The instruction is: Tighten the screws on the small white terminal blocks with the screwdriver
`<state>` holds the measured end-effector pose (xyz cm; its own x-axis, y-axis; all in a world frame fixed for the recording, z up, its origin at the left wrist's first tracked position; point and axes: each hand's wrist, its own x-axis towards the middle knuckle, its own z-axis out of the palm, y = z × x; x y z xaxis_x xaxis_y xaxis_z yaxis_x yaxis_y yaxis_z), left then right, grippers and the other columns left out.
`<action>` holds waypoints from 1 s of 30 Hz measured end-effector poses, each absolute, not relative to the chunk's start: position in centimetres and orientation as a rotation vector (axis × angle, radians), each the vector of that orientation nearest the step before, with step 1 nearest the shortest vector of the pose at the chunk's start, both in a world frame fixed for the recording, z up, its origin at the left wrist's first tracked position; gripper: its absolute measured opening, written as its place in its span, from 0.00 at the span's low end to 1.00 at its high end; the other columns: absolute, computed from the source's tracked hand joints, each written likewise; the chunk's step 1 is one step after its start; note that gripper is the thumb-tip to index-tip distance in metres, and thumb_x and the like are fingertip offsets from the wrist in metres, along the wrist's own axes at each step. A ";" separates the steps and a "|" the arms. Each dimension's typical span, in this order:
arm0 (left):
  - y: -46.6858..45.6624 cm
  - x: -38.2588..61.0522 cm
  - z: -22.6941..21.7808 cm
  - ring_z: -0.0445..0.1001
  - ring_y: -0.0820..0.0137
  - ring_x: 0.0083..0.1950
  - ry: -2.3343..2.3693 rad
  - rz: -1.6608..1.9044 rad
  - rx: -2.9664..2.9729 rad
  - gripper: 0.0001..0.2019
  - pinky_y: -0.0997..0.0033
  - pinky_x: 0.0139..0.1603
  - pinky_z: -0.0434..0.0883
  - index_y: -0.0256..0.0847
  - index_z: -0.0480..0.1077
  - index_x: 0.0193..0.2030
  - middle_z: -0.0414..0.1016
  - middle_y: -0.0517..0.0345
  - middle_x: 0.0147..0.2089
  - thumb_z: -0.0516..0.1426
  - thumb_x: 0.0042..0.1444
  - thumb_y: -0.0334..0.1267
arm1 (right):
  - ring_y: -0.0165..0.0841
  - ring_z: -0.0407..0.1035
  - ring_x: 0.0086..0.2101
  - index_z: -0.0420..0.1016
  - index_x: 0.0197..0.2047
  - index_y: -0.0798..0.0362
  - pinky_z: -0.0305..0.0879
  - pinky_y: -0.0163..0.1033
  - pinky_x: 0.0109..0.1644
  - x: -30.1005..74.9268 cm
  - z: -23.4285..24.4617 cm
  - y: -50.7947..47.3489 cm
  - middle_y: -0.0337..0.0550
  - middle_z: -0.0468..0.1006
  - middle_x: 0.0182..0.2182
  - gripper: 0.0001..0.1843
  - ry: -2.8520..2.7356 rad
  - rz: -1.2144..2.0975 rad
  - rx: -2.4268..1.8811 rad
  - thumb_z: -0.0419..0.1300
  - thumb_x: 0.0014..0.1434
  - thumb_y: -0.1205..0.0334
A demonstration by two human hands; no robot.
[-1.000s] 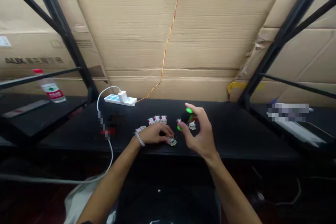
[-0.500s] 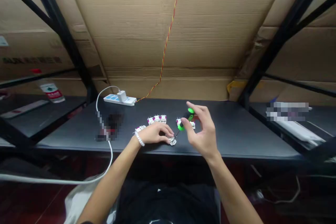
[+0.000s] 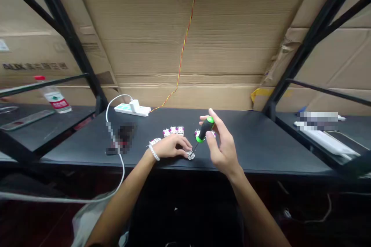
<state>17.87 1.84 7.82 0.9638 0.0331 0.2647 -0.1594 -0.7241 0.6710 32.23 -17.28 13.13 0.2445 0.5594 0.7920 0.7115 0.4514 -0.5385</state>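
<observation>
My left hand [image 3: 172, 147] rests on the dark table with its fingers closed on a small white plastic part [image 3: 190, 155] near the front edge. In my right hand [image 3: 222, 144] is a black and green screwdriver [image 3: 206, 128], tilted, its shaft running down to that white part. Whether the tip sits in a screw is too small to tell. Several similar white and purple parts [image 3: 173, 131] stand in a row behind my left hand. Another such part [image 3: 155, 141] lies beside my left wrist, and more [image 3: 198, 134] are partly hidden behind the screwdriver.
A white power strip [image 3: 132, 109] with a plugged-in charger stands at the back left, its white cable [image 3: 123, 170] hanging over the table's front edge. Black metal posts [image 3: 84, 58] frame both sides. A bottle [image 3: 58, 100] stands at far left. Cardboard [image 3: 145, 38] closes the back.
My right hand's fingers have shifted around the screwdriver handle, which has turned slightly. My left hand and the white part have stayed in place.
</observation>
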 end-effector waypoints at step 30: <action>2.0 17.8 7.7 0.85 0.61 0.52 -0.060 0.329 2.337 0.11 0.63 0.59 0.77 0.43 0.86 0.45 0.87 0.49 0.51 0.72 0.59 0.44 | 0.38 0.74 0.42 0.71 0.68 0.45 0.77 0.46 0.47 32.3 13.5 -17.5 0.46 0.77 0.47 0.26 -1.359 -0.247 -1.273 0.63 0.68 0.61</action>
<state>17.80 1.96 7.66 0.9657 0.0553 0.2537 -0.1408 -0.7094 0.6906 32.32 -17.46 13.54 0.2958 0.5136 0.8054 0.7641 0.3788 -0.5221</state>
